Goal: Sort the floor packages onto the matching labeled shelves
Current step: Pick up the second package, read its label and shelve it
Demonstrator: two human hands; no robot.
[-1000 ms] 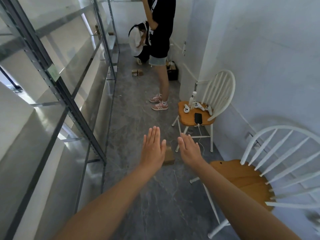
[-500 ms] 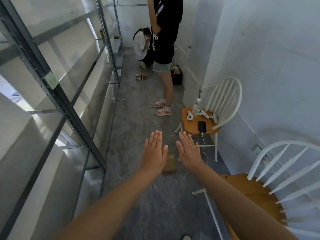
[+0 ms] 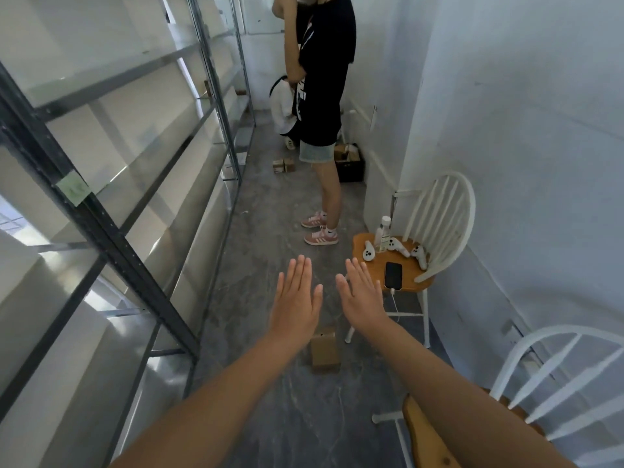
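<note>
My left hand [image 3: 297,304] and right hand [image 3: 363,298] are stretched out in front of me, palms down, fingers straight and flat, holding nothing, with a narrow gap between them. The small brown cardboard package [image 3: 325,350] lies on the grey marbled floor [image 3: 270,231] at six o'clock from that gap, just beneath my wrists and untouched. The grey metal shelving rack [image 3: 111,228], with a pale green label [image 3: 73,188] on its upright, runs along at nine o'clock, and the white spindle-back chair with a wooden seat [image 3: 435,231] stands at two o'clock from my right hand.
</note>
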